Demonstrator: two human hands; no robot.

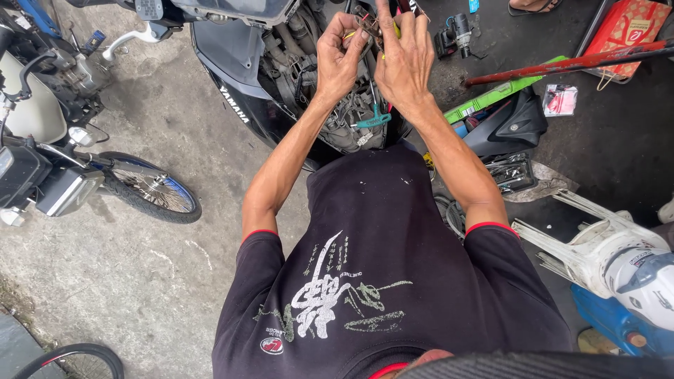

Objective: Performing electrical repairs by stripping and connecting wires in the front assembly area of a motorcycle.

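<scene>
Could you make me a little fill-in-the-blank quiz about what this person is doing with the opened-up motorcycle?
1. Both the left hand and the right hand are raised over the motorcycle's exposed ____.
2. The T-handle tool resting in the engine below the hands is ____ in colour.
3. The fingers pinch a small bundle of ____.
4. The person's black shirt has sleeve cuffs trimmed in ____.

Missing words: engine; green; wires; red
</scene>
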